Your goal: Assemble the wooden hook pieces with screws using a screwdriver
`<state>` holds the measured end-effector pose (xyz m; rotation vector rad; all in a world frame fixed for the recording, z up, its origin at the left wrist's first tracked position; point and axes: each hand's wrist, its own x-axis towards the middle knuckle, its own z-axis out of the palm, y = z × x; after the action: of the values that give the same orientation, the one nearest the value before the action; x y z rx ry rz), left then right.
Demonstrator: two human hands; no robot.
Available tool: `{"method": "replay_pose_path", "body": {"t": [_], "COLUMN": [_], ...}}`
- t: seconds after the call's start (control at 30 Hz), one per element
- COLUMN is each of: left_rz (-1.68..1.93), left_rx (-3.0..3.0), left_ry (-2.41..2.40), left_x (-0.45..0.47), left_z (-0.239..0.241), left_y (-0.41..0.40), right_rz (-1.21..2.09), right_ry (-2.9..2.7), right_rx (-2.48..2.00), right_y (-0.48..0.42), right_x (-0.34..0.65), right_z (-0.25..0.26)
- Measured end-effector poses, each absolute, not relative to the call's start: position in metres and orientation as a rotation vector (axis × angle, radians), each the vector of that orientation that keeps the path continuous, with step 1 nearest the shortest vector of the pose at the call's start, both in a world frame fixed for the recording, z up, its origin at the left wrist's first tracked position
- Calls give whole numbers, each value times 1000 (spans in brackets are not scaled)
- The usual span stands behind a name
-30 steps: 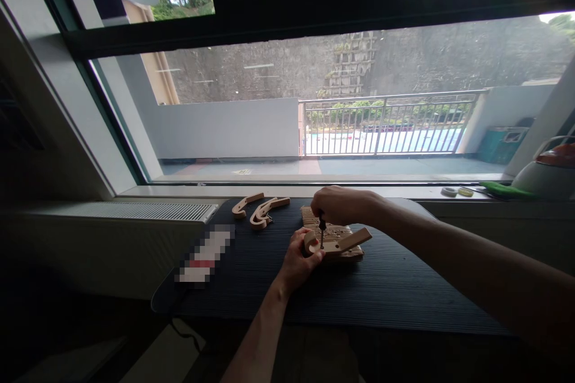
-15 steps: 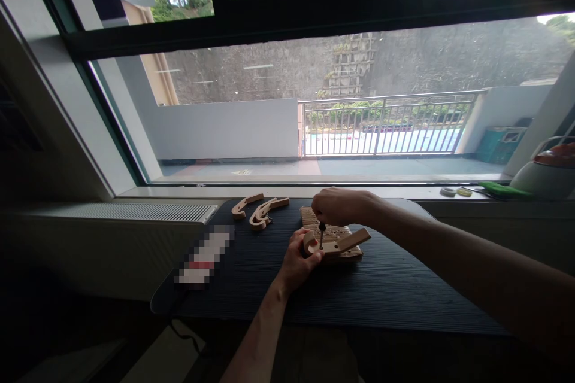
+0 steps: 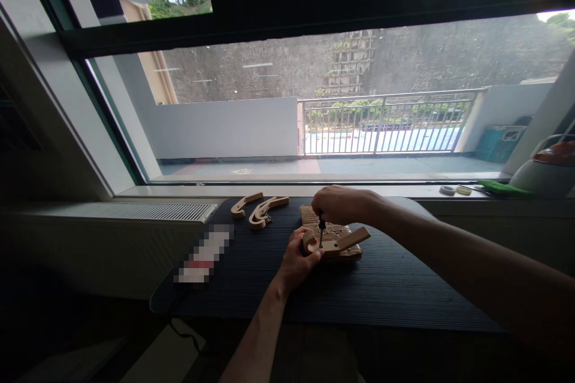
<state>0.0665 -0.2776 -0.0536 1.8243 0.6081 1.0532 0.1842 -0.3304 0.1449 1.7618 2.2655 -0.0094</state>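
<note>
My right hand (image 3: pixel 336 203) is closed around the handle of a screwdriver (image 3: pixel 321 233), held upright. Its shaft runs down to a curved wooden hook (image 3: pixel 344 243) that lies on a slab of corrugated cardboard (image 3: pixel 309 215). At the rounded end of the hook, my left hand (image 3: pixel 302 254) grips it with the thumb in front and fingers behind. Dark holes show along the hook's flat part. The screwdriver's tip meets the wood near my left thumb; a screw there is too small to make out.
More curved wooden hooks (image 3: pixel 268 210) lie at the back left of the dark table (image 3: pixel 251 287). A blurred white-and-red item (image 3: pixel 204 254) is at the table's left side. Tape rolls (image 3: pixel 447 190), a green item (image 3: pixel 503 188) and a white kettle-like vessel (image 3: pixel 543 173) stand on the windowsill.
The right hand's grip on the screwdriver has turned slightly, with more of the handle showing below the fingers. The left hand and the hook stay in place.
</note>
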Motion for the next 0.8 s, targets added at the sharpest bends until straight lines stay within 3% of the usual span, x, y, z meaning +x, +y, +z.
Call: {"method": "replay_pose_path", "body": {"t": [0.8], "left_rz": [1086], "left_rx": [1805], "left_ry": [613], "left_x": [68], "left_z": [-59], "left_y": [-275], "right_rz": [-8], "right_ry": [2257], "right_rx": [1820], "right_y": [-332], "right_x": [185], "right_z": [145]}}
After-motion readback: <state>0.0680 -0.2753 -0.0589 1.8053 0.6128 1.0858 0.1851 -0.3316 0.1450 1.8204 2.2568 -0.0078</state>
